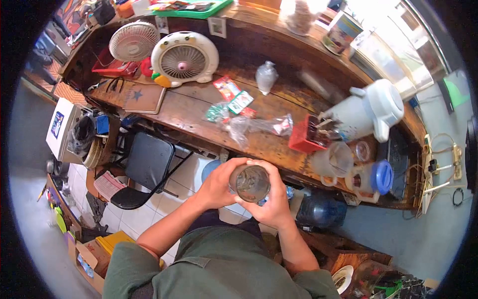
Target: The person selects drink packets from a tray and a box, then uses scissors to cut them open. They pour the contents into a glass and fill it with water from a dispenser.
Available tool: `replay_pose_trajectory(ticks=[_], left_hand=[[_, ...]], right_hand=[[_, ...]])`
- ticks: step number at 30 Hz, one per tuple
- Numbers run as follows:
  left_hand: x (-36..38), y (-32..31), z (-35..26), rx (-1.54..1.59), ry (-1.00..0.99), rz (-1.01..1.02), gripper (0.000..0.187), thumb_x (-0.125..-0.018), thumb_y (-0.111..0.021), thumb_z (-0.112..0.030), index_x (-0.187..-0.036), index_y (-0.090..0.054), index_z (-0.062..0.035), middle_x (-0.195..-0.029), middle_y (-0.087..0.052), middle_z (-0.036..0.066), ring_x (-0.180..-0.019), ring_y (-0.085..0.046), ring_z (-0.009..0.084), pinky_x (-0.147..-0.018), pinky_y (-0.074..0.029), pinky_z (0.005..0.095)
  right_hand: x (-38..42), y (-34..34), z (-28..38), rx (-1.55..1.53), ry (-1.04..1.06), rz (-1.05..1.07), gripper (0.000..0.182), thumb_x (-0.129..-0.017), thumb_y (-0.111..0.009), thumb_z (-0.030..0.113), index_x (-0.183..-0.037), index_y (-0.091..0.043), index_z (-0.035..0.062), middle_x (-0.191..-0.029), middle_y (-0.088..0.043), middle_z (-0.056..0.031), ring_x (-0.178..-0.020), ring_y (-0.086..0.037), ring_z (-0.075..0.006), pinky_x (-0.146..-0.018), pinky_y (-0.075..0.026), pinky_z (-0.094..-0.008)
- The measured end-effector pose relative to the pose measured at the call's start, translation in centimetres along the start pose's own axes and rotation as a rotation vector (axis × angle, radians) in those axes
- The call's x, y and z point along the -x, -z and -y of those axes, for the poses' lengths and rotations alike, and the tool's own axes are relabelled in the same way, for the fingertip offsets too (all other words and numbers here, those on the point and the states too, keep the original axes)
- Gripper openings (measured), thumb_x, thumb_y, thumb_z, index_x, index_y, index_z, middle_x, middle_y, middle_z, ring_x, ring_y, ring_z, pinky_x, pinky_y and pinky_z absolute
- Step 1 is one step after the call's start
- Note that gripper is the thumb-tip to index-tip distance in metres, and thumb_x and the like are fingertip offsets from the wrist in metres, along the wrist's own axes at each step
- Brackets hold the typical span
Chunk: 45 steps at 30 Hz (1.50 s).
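Note:
A clear drinking glass is held between both palms in front of my body, its round mouth facing up toward me. My left hand wraps the glass from the left, thumb and fingers curved along its side. From the right, my right hand closes round the other side, with its fingers meeting the left ones at the far rim. The inside of the glass looks clear with a patterned bottom. Beyond the hands lies the front edge of a wooden counter.
On the counter are a white thermos jug, a red box, a clear pitcher, a blue-lidded pitcher, plastic packets and a fan lamp. A black folding chair stands left; a blue water bottle lies below right.

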<state>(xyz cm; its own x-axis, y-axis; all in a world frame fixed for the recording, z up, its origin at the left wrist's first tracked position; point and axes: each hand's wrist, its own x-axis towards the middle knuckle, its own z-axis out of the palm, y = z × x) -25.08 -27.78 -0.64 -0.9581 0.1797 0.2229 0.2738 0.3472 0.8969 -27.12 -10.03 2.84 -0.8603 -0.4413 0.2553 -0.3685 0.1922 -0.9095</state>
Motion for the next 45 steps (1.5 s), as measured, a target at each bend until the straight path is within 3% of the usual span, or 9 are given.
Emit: replay_pose_trajectory(ticks=[6,12,16,19,22,30,36,39,45], left_hand=[[1.1,7.9,4.9,-0.054,-0.006,-0.107,0.074,-0.057,-0.082,-0.016,-0.123,-0.049,-0.0031,-0.114,-0.060,0.015,-0.108,-0.059,0.0346,-0.092,-0.048,0.0393],[-0.9,10.6,10.2,0.013,0.142,-0.220,0.074,-0.059,-0.088,-0.027,-0.119,-0.052,-0.0031,-0.111,-0.060,0.015,-0.103,-0.062,0.0295,-0.089,-0.048,0.0374],[-4.2,11.5,14.9,-0.301,0.037,-0.406,0.074,-0.059,-0.089,-0.031,-0.117,-0.053,-0.0021,-0.111,-0.059,0.016,-0.103,-0.060,0.0307,-0.090,-0.048,0.0391],[-6.3,11.8,17.6,-0.460,0.167,-0.505,0.074,-0.059,-0.088,-0.023,-0.120,-0.052,-0.0022,-0.119,-0.058,0.018,-0.111,-0.057,0.0338,-0.096,-0.045,0.0409],[-8.0,11.7,18.7,-0.145,0.247,-0.518,0.072,-0.061,-0.088,-0.023,-0.120,-0.053,-0.0025,-0.115,-0.062,0.016,-0.107,-0.060,0.0296,-0.093,-0.047,0.0388],[-10.2,11.1,24.2,-0.091,0.245,-0.499,0.075,-0.065,-0.088,-0.020,-0.125,-0.048,0.0006,-0.117,-0.060,0.014,-0.111,-0.057,0.0234,-0.098,-0.044,0.0370],[-8.6,12.0,24.9,-0.195,0.184,-0.429,0.082,-0.071,-0.081,-0.026,-0.138,-0.037,-0.0063,-0.123,-0.056,0.022,-0.117,-0.054,0.0338,-0.101,-0.042,0.0397],[-7.5,12.9,21.6,-0.198,0.343,-0.416,0.084,-0.072,-0.082,-0.025,-0.139,-0.037,-0.0029,-0.132,-0.051,0.017,-0.126,-0.048,0.0294,-0.106,-0.037,0.0398],[-1.1,16.1,17.8,-0.093,0.303,-0.478,0.070,-0.079,-0.077,-0.020,-0.139,-0.041,-0.0089,-0.133,-0.052,0.012,-0.125,-0.050,0.0253,-0.105,-0.038,0.0425]], right_hand=[[-5.3,-8.3,-0.1,0.034,-0.005,0.012,0.072,-0.061,-0.084,0.019,-0.122,-0.050,0.0026,-0.120,-0.057,-0.0173,-0.114,-0.055,-0.0352,-0.098,-0.043,-0.0423],[-6.4,-10.2,-0.8,-0.070,-0.062,-0.011,0.102,-0.071,-0.084,0.036,-0.147,-0.024,0.0038,-0.150,-0.030,-0.0153,-0.134,-0.038,-0.0304,-0.107,-0.032,-0.0454],[-5.8,-9.1,-2.7,-0.094,-0.099,-0.096,0.084,-0.080,-0.074,0.037,-0.144,-0.030,0.0041,-0.149,-0.032,-0.0147,-0.133,-0.040,-0.0294,-0.106,-0.034,-0.0440],[-5.3,-8.2,-3.4,-0.098,-0.129,-0.111,0.073,-0.080,-0.076,0.031,-0.137,-0.040,0.0046,-0.147,-0.037,-0.0151,-0.131,-0.043,-0.0289,-0.103,-0.038,-0.0447],[-4.9,-7.3,-3.8,-0.155,-0.153,-0.144,0.065,-0.081,-0.074,0.026,-0.134,-0.043,0.0048,-0.146,-0.039,-0.0151,-0.128,-0.046,-0.0284,-0.101,-0.040,-0.0432],[-4.9,-4.3,-5.8,-0.143,-0.155,-0.044,0.051,-0.082,-0.072,0.019,-0.125,-0.050,0.0042,-0.138,-0.048,-0.0137,-0.121,-0.052,-0.0255,-0.095,-0.044,-0.0392],[-7.9,-7.1,-8.5,-0.210,-0.137,0.090,0.042,-0.083,-0.070,0.018,-0.120,-0.055,0.0035,-0.134,-0.051,-0.0135,-0.119,-0.052,-0.0247,-0.092,-0.046,-0.0372],[-9.8,-9.2,-7.7,-0.196,-0.116,0.148,0.039,-0.083,-0.070,0.017,-0.117,-0.056,0.0033,-0.130,-0.054,-0.0140,-0.116,-0.054,-0.0258,-0.091,-0.047,-0.0362],[-12.7,-13.6,-6.1,-0.279,-0.026,0.298,0.036,-0.083,-0.069,0.015,-0.115,-0.058,0.0031,-0.129,-0.055,-0.0145,-0.114,-0.055,-0.0248,-0.090,-0.047,-0.0351]])
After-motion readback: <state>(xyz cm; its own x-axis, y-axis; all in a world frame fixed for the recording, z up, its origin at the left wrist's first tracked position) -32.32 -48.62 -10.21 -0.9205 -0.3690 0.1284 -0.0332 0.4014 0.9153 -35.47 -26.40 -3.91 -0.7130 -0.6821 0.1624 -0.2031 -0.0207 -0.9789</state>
